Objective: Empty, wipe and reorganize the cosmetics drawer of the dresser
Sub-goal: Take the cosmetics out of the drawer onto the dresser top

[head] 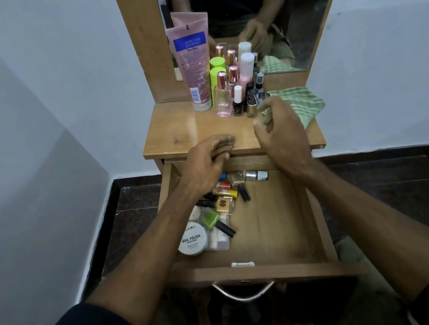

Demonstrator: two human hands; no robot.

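Squarely ahead stands the wooden dresser (177,134), its mirror (285,18) rising toward twelve o'clock. Below the top, the drawer (320,219) is pulled wide open toward six o'clock, a metal handle (244,295) on its front. A green striped cloth (300,103) lies crumpled on the dresser top at about two o'clock from the hands. At eleven o'clock on the top a tall pink tube (193,65) stands cap-down against the mirror frame, with a cluster of upright bottles just beside it, among them a pink perfume bottle (223,96) and a lime-capped bottle (217,77).

The left hand (205,164) hovers over the drawer's back edge, fingers straight and pressed together, holding nothing. The right hand (279,130) hangs above the dresser top near the cloth, fingers loosely curled and spread, empty.

Inside the drawer, toward its nine o'clock side, lie a round white jar (192,240) marked nail polish, a green polish bottle (216,222) on its side, and several other small bottles heaped together.
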